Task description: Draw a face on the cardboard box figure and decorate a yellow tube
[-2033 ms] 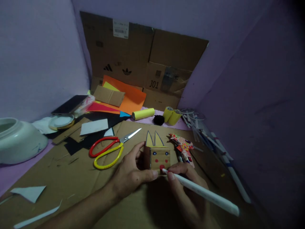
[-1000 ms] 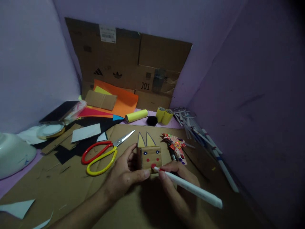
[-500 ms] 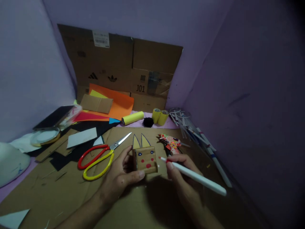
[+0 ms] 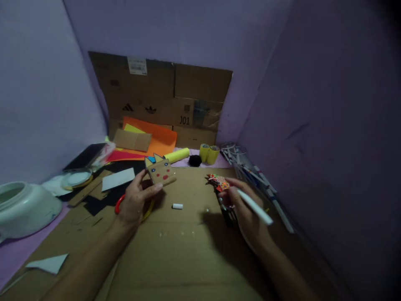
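Observation:
My left hand (image 4: 138,200) grips a small cardboard box face (image 4: 160,171) with pointed yellow ears, blue eyes and red dots. It is tilted, and held above the scissors (image 4: 119,203), whose blades are hidden. In my right hand (image 4: 247,205) is a white marker (image 4: 255,207), its tip hidden by the fingers. Those fingers are beside a patterned red and floral piece (image 4: 219,182) with dark parts under it; whether they touch it I cannot tell. A white marker cap (image 4: 177,206) lies on the cardboard mat (image 4: 163,259) between the hands.
Yellow rolls (image 4: 209,154), a black pompom (image 4: 194,160) and orange paper (image 4: 163,140) lie at the back. White sticks (image 4: 278,207) run along the right wall. A white pot (image 4: 31,209) stands at left, near paper scraps (image 4: 118,179).
My left hand has carried the box face left and tilted it, over the scissors. The right hand with the marker has moved beside the patterned piece. The marker cap now shows.

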Demonstrator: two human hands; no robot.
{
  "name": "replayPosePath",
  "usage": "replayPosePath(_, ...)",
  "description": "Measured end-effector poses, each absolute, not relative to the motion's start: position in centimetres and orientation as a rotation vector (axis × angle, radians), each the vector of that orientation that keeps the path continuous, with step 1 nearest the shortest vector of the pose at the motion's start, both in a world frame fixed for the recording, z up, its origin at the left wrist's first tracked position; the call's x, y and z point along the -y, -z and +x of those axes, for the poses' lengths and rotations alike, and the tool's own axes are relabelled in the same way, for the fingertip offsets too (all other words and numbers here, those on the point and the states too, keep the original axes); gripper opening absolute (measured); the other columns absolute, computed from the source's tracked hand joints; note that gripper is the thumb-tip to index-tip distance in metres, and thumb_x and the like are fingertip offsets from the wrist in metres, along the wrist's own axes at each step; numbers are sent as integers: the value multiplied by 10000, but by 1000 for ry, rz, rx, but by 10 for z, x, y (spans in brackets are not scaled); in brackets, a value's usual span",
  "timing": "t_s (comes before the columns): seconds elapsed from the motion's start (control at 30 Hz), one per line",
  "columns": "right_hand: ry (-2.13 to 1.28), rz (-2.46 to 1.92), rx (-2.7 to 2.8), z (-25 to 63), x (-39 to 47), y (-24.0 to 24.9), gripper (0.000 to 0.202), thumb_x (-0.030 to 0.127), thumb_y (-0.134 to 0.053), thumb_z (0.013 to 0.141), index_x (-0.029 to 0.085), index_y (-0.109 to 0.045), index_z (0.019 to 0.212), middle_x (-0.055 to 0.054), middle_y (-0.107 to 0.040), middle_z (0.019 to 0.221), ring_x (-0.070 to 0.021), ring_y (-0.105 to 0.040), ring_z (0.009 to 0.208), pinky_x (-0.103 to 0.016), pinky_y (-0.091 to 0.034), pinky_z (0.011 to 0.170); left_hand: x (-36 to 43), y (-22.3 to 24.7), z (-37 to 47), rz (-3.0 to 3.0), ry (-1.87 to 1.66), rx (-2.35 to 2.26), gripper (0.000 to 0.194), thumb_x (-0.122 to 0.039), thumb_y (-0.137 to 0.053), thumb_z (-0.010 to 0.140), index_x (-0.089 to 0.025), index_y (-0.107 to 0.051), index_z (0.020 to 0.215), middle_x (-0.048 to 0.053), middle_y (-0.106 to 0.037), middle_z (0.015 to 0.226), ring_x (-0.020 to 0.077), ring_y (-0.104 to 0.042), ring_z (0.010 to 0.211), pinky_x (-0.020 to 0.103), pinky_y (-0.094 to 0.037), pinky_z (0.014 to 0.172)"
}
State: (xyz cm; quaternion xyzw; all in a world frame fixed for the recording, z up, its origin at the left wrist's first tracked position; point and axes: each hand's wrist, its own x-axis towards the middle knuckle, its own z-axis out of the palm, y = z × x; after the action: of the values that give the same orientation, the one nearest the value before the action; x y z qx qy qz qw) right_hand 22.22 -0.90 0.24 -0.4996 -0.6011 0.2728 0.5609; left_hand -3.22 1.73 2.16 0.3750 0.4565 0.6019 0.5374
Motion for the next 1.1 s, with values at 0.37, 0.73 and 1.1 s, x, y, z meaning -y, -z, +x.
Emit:
replayPosePath(0.37,-594,-1105,2027,147,-14,24,198,68,-622,726,222,-627,850,-28,-699,785,-197,-628,726,-263,-434,655,-15,-12,-30,1111,-1388,-1017,729,-219,-824,594,-154,-514,1251,107,-714,1080,286,-673,995,342,-536,836)
replayPosePath(0.73,-554,-975,1566,189,-4,13,201,214,-648,799,244,-495,926,-26,-671,842,-182,-656,727,-295,-526,661,-10,7,-17,1442,-1228,-1263,950,-221,-766,622,-134,-311,1452,196,-596,1306,365,-572,1194,512,-432,1017)
replayPosePath(1.1,-689,-774,1450,182,10,22,274,110,-679,776,274,-537,943,-4,-698,872,-175,-693,806,-300,-560,732,0,19,-8,1854,-1207,-1529,761,-115,-586,688,-108,-375,1420,197,-447,1441,359,-390,1347,571,-303,1114)
